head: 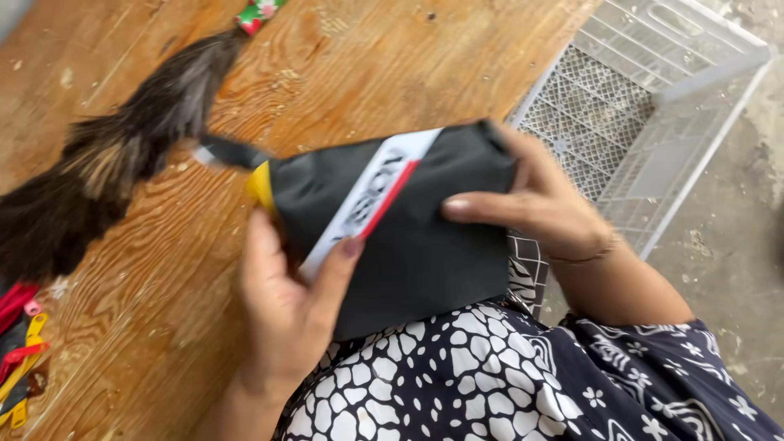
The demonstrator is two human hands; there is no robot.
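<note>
A dark grey fabric pouch (pixel 425 245) with a white and red diagonal stripe and a yellow end is held up over my lap. My left hand (pixel 286 302) grips its left side, thumb across the stripe. Along the pouch's right edge lies my right hand (pixel 539 204), fingers pressing on the fabric. A dark strap or zipper pull (pixel 229 151) sticks out from the pouch's left end over the wooden table (pixel 327 73).
A feather duster (pixel 106 155) with dark brown plumes and a patterned handle lies on the table's left. Red and yellow straps (pixel 20 343) sit at the lower left edge. A white plastic mesh basket (pixel 637 106) stands on the concrete floor at the right.
</note>
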